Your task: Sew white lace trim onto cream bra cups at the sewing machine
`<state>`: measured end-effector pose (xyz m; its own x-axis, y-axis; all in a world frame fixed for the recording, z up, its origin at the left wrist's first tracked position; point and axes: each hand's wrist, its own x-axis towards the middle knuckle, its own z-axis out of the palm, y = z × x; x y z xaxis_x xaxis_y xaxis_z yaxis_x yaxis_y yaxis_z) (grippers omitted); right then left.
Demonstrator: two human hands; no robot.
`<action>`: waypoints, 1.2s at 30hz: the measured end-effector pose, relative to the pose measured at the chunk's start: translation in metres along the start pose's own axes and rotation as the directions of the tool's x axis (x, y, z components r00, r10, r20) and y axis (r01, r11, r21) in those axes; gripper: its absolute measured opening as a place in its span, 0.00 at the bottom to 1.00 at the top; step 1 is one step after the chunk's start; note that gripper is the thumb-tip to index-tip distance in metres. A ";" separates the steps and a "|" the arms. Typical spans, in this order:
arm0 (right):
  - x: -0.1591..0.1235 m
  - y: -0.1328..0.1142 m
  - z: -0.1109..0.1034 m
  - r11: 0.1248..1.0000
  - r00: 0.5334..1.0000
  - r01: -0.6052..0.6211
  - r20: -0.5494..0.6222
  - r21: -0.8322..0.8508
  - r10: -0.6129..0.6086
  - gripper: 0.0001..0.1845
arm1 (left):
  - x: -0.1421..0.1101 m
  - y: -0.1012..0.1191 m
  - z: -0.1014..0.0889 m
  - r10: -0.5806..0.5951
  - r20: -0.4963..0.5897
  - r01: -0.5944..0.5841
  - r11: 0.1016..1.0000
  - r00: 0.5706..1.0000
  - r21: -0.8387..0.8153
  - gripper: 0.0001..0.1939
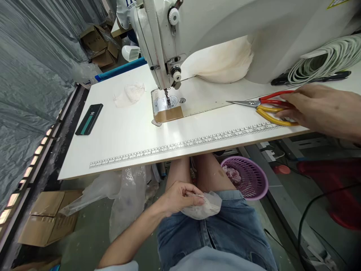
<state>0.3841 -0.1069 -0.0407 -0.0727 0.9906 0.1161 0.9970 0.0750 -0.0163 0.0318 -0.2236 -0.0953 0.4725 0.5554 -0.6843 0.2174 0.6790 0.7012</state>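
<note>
Over my lap, my left hand [183, 197] pinches a small piece of sheer whitish fabric [207, 207] between thumb and fingers. At the right of the table, my right hand [318, 107] has its fingers on the handles of the scissors [258, 103], one red and one yellow. Their blades look closed and point left, toward the sewing machine [160, 49]. A brown strip covers the front of the machine's needle plate [166, 109]. Another scrap of thin pale fabric [129, 94] lies on the table left of the needle.
A printed ruler [183, 145] runs along the front of the white table [84, 150]. On it lie a dark phone [89, 119], a cream fabric stack [222, 64] and coiled pale cord [324, 60]. Below are a purple basket [258, 178] and cardboard boxes [50, 218]. Someone's sleeve [124, 13] shows behind.
</note>
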 end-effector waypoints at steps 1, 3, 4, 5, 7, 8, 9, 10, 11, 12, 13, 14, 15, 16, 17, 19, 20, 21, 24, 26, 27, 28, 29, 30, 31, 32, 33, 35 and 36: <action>-0.014 -0.013 -0.003 0.997 0.996 0.077 -0.045 -0.026 -0.079 0.38 | 0.000 0.000 0.000 0.007 0.003 -0.007 1.000 1.000 0.011 0.20; -0.047 -0.045 -0.005 0.969 0.955 0.236 -0.200 0.079 -0.217 0.29 | 0.000 0.001 0.000 0.021 0.016 -0.021 1.000 1.000 0.021 0.18; -0.065 -0.062 -0.003 0.919 0.930 0.331 -0.236 0.216 -0.280 0.25 | 0.001 0.003 0.001 0.027 0.026 -0.028 0.999 0.999 0.019 0.17; -0.081 -0.080 0.000 0.809 0.894 0.448 -0.191 0.381 -0.405 0.21 | 0.001 0.004 0.002 0.033 0.040 -0.034 0.999 0.999 0.016 0.16; -0.105 -0.111 0.011 0.622 0.811 0.405 0.051 0.670 -0.583 0.26 | 0.002 0.008 0.005 0.044 0.064 -0.044 0.999 0.997 -0.005 0.15; -0.111 -0.122 0.018 0.576 0.785 0.320 0.129 0.752 -0.606 0.26 | 0.001 0.009 0.007 0.050 0.064 -0.049 0.999 0.997 -0.020 0.15; -0.114 -0.131 0.025 0.543 0.755 0.241 0.197 0.804 -0.626 0.25 | 0.000 0.010 0.007 0.059 0.053 -0.058 0.998 0.997 -0.034 0.14; -0.115 -0.137 0.032 0.522 0.744 0.182 0.230 0.833 -0.627 0.22 | -0.002 0.011 0.007 0.070 0.033 -0.069 0.997 0.997 -0.046 0.14; -0.114 -0.140 0.038 0.508 0.739 0.134 0.256 0.851 -0.623 0.19 | -0.003 0.011 0.007 0.081 0.005 -0.081 0.995 0.997 -0.055 0.14; -0.112 -0.142 0.043 0.495 0.736 0.098 0.272 0.863 -0.620 0.18 | -0.006 0.010 0.006 0.090 -0.027 -0.091 0.994 0.996 -0.059 0.14; -0.110 -0.142 0.046 0.485 0.733 0.071 0.284 0.872 -0.618 0.18 | -0.007 0.009 0.004 0.095 -0.056 -0.099 0.993 0.994 -0.059 0.13; -0.107 -0.142 0.049 0.481 0.727 0.047 0.300 0.876 -0.618 0.18 | -0.009 0.008 0.003 0.096 -0.076 -0.100 0.993 0.992 -0.056 0.14; -0.106 -0.142 0.050 0.482 0.714 0.027 0.321 0.876 -0.623 0.17 | -0.010 0.007 0.001 0.091 -0.085 -0.096 0.994 0.992 -0.053 0.14; -0.104 -0.142 0.050 0.487 0.701 0.017 0.338 0.873 -0.629 0.17 | -0.011 0.006 0.001 0.083 -0.081 -0.087 0.995 0.993 -0.048 0.15; -0.103 -0.142 0.050 0.496 0.688 0.012 0.353 0.868 -0.634 0.17 | -0.011 0.006 0.000 0.075 -0.069 -0.078 0.996 0.995 -0.040 0.16; -0.102 -0.144 0.048 0.514 0.672 0.008 0.376 0.858 -0.638 0.17 | -0.009 0.007 0.001 0.068 -0.032 -0.069 0.998 0.997 -0.014 0.18; -0.101 -0.144 0.047 0.520 0.668 0.004 0.384 0.854 -0.637 0.17 | -0.008 0.007 0.001 0.069 -0.018 -0.069 0.998 0.997 0.000 0.18; -0.100 -0.145 0.046 0.523 0.667 -0.001 0.391 0.852 -0.635 0.18 | -0.006 0.008 0.002 0.073 -0.011 -0.073 0.997 0.997 0.010 0.18; -0.097 -0.144 0.044 0.503 0.649 -0.025 0.397 0.864 -0.649 0.17 | -0.004 0.011 0.002 0.072 -0.019 -0.071 0.997 0.997 0.023 0.16; -0.095 -0.142 0.044 0.463 0.615 -0.071 0.404 0.884 -0.677 0.15 | -0.004 0.011 0.000 0.048 -0.028 -0.048 0.999 0.998 0.016 0.16; -0.094 -0.141 0.044 0.438 0.595 -0.105 0.409 0.893 -0.692 0.15 | -0.004 0.010 -0.001 0.034 -0.030 -0.034 0.999 0.999 0.011 0.16; -0.093 -0.140 0.045 0.415 0.578 -0.142 0.415 0.899 -0.703 0.14 | -0.004 0.010 -0.003 0.020 -0.027 -0.020 1.000 0.999 0.006 0.16; -0.092 -0.139 0.045 0.397 0.565 -0.170 0.420 0.902 -0.710 0.14 | -0.005 0.010 -0.004 0.008 -0.022 -0.008 1.000 1.000 0.000 0.16; -0.092 -0.138 0.045 0.386 0.557 -0.190 0.423 0.903 -0.715 0.13 | -0.006 0.010 -0.005 0.000 -0.016 0.000 1.000 1.000 -0.005 0.16; -0.091 -0.138 0.044 0.382 0.554 -0.202 0.427 0.902 -0.715 0.13 | -0.006 0.009 -0.006 -0.006 -0.014 0.006 1.000 1.000 -0.007 0.16; -0.090 -0.137 0.044 0.383 0.554 -0.205 0.429 0.901 -0.713 0.13 | -0.006 0.009 -0.007 -0.011 -0.015 0.011 1.000 1.000 -0.007 0.16; -0.089 -0.137 0.044 0.385 0.555 -0.208 0.432 0.899 -0.711 0.13 | -0.007 0.009 -0.008 -0.014 -0.020 0.013 1.000 1.000 -0.005 0.16; -0.088 -0.138 0.042 0.384 0.553 -0.210 0.433 0.899 -0.711 0.12 | -0.007 0.009 -0.010 -0.012 -0.027 0.012 1.000 1.000 0.005 0.16; -0.088 -0.138 0.042 0.380 0.552 -0.204 0.427 0.902 -0.716 0.12 | -0.007 0.009 -0.010 -0.007 -0.019 0.007 1.000 1.000 0.016 0.16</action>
<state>0.2517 -0.1993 -0.0903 -0.7648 0.5423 -0.3478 0.3710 -0.0707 -0.9260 0.0219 -0.2162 -0.0863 0.4549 0.5598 -0.6926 0.2341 0.6752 0.6995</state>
